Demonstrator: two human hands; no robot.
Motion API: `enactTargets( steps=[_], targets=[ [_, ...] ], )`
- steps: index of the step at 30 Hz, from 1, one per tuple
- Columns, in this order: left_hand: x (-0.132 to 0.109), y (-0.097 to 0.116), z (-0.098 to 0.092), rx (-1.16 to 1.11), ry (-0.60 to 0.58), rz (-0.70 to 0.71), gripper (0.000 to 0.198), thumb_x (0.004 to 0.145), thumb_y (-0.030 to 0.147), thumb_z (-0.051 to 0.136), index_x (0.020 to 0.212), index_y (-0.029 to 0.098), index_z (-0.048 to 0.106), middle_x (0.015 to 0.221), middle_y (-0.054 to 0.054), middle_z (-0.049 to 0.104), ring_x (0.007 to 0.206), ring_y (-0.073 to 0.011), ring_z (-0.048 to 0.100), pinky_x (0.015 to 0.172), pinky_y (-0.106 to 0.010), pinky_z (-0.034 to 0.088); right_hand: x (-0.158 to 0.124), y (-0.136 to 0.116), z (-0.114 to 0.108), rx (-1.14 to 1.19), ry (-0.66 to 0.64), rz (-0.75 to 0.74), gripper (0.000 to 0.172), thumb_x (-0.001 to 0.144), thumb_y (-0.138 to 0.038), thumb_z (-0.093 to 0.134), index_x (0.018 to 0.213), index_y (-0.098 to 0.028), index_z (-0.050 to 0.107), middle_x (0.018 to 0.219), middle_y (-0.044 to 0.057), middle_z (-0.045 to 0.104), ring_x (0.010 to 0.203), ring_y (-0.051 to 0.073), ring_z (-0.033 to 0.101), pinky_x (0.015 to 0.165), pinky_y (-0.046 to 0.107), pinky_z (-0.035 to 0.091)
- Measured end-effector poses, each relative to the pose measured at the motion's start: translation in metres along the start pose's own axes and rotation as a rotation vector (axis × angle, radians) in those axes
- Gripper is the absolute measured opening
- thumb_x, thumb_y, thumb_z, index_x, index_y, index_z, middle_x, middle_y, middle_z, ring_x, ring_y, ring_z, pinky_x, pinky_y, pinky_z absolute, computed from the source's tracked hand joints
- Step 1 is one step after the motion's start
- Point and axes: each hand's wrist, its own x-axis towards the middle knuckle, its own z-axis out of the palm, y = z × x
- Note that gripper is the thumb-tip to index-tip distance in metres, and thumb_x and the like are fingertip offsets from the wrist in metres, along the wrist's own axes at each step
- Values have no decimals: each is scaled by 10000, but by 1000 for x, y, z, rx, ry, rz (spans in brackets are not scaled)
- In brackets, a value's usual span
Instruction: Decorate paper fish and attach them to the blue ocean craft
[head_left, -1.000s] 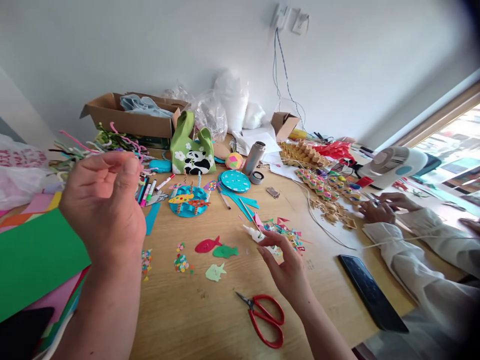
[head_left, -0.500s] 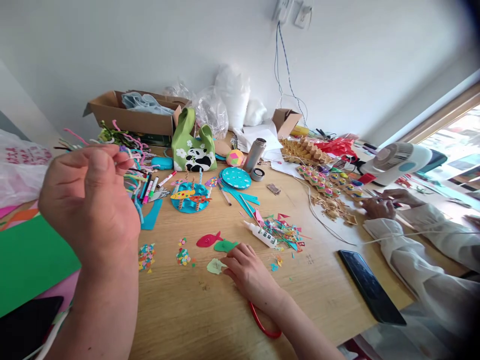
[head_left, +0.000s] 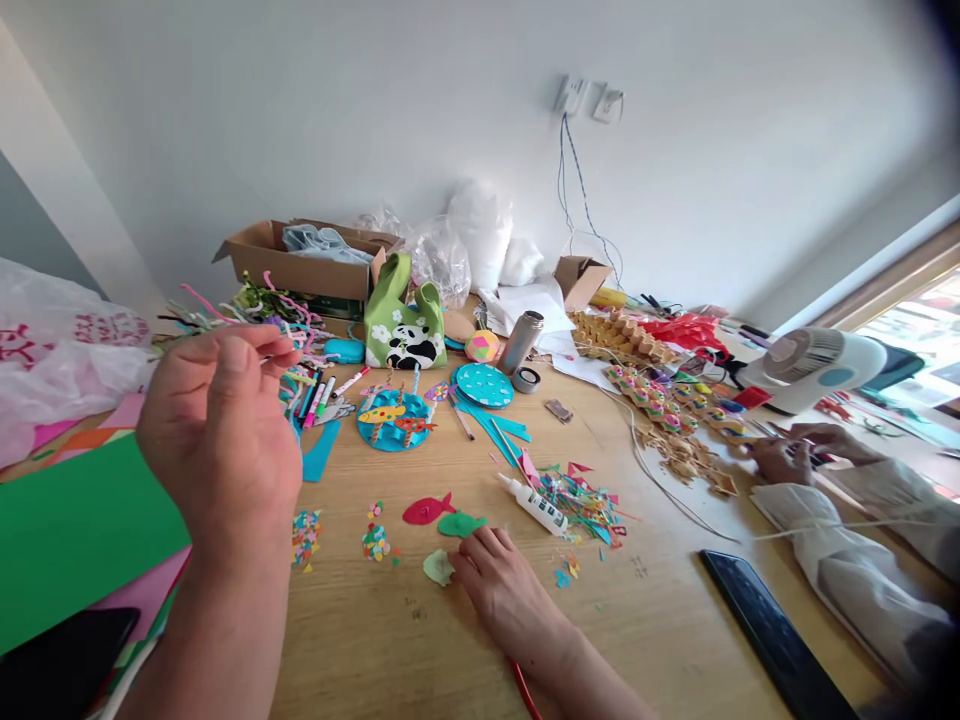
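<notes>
My left hand point(head_left: 221, 440) is raised over the table's left side, thumb and fingers pinched together; whatever sits between them is too small to make out. My right hand point(head_left: 502, 590) rests low on the wooden table point(head_left: 660, 600), its bent fingertips on a pale green paper fish point(head_left: 437, 567). Just beyond lie a red paper fish point(head_left: 424, 511) and a darker green paper fish point(head_left: 459, 523). A white glue bottle point(head_left: 534, 503) lies to their right beside colourful paper scraps point(head_left: 585, 495). A red scissors handle point(head_left: 521, 690) pokes out under my right wrist.
Green and pink paper sheets point(head_left: 75, 540) and a dark phone point(head_left: 60, 665) lie at left. Behind are pipe cleaners point(head_left: 247, 305), a cardboard box point(head_left: 300, 262) and a panda bag point(head_left: 403, 325). At right, another person's hands point(head_left: 787, 460), a black phone point(head_left: 772, 640) and a fan point(head_left: 814, 365).
My right hand came down from near the glue bottle onto the pale green fish and covered the scissors. My left hand stayed raised and pinched. The view tilted upward.
</notes>
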Motion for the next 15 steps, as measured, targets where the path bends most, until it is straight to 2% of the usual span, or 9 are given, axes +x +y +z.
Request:
enactTargets(
  steps=[8,15],
  targets=[
    [2,-4,0,23,10,20,76,676,229,678,707,165,650,687,-1,638,657,-145,636,682,-347,515,-5,0,2,-8,50,-9,138,859,-149,668,799,-181,548,812,22,586,788,206,480,730,348,354],
    [1,-6,0,56,-13,25,94,705,255,660,722,169,627,682,4,613,653,-136,617,648,-325,511,-7,-6,-5,85,108,24,121,901,-242,644,825,-186,567,812,28,597,792,197,476,720,333,347]
  ],
)
